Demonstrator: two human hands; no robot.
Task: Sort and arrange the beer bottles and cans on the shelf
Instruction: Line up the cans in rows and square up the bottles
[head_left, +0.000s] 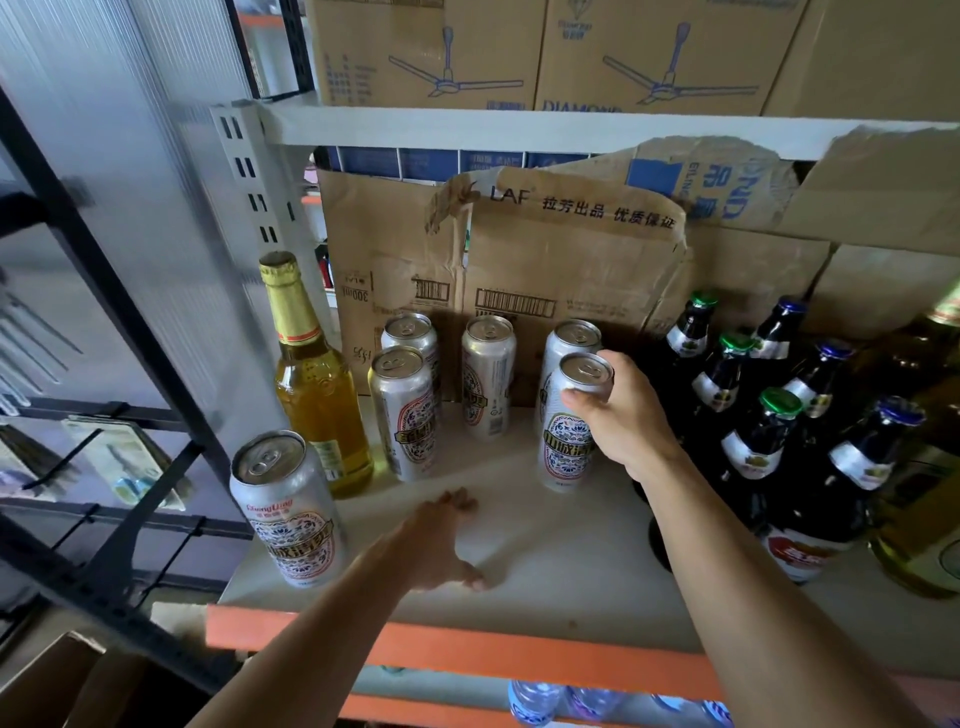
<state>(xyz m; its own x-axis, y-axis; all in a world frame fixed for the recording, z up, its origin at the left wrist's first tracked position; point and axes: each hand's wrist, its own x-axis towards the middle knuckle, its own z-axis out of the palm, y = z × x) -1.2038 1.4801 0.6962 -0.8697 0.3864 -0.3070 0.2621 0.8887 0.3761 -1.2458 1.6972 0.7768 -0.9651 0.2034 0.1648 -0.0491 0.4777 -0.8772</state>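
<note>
Near shelf (571, 561) front edge: left hand (441, 540), fingers spread, holding nothing; farther back, right hand (623, 415) grips beer can (569, 447) near top.

Bare left hand (439, 543), right hand (621, 415)

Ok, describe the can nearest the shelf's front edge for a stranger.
Find the white shelf board with the orange front rail. At its front left corner stands a silver beer can, ahead of the gold-foiled yellow glass bottle. The other cans sit further back.
</note>
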